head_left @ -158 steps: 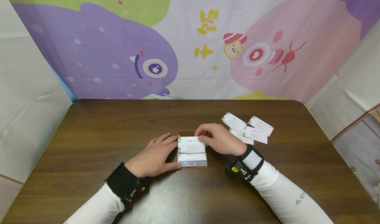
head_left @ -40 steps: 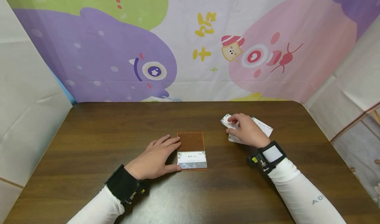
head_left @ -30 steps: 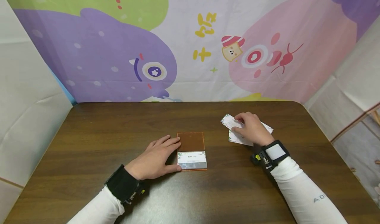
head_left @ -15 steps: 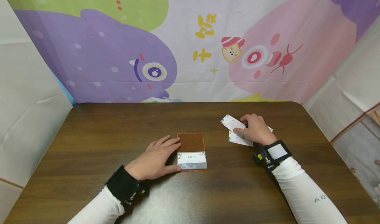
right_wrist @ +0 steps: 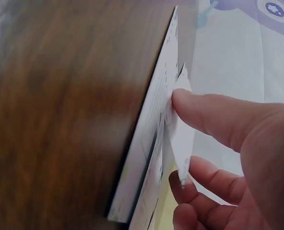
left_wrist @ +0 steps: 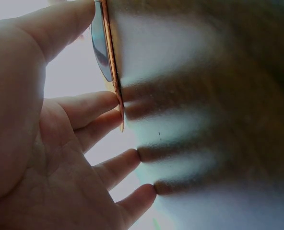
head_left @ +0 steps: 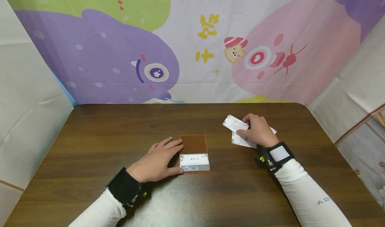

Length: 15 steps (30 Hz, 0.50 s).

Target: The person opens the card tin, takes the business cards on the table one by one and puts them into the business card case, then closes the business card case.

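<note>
A brown card holder (head_left: 193,143) lies on the table, a white printed card (head_left: 194,159) in its clear lower pocket. My left hand (head_left: 154,161) rests along the holder's left edge, fingers spread and fairly straight. In the left wrist view the thumb and two fingers touch the holder's rim (left_wrist: 114,72), and other fingertips rest on the table. Right of the holder, my right hand (head_left: 258,131) pinches a white card (right_wrist: 183,139) between thumb and fingers, tilted off the pile. More white cards (head_left: 242,140) lie overlapped beneath that hand, which partly hides them.
The wooden table (head_left: 99,130) ends at a cartoon-printed cloth (head_left: 204,83) behind it. White fabric panels (head_left: 27,103) stand at both sides. Both wrists wear black straps with small devices (head_left: 275,156).
Earlier the right hand held a card over the holder; it has since moved right to the loose cards. The pile's upper-left card has just shifted slightly up and left. The left hand stays put.
</note>
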Available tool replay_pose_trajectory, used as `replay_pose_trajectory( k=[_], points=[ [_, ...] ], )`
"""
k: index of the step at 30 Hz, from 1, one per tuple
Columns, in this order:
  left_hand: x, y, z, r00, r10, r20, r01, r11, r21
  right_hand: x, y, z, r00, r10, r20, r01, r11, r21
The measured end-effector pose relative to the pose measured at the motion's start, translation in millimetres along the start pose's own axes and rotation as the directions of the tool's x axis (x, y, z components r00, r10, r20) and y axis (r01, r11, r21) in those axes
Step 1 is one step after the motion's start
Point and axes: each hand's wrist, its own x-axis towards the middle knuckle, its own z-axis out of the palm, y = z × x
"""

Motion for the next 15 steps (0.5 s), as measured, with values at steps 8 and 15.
replay_pose_trajectory(
  k=[8, 15],
  points=[
    [0.1, 0.1, -0.2, 1.0, 0.003, 0.001, -0.003, 1.0, 0.002, -0.6, -2.7, 0.1, 0.999, 0.011, -0.03, -0.009, 0.998, 0.062],
    [0.0, 0.7, -0.7, 1.0, 0.004, 0.001, -0.004, 1.0, 0.004, -1.5, -6.0, -1.3, 0.998, -0.016, -0.059, 0.022, 0.995, 0.094]
  ],
)
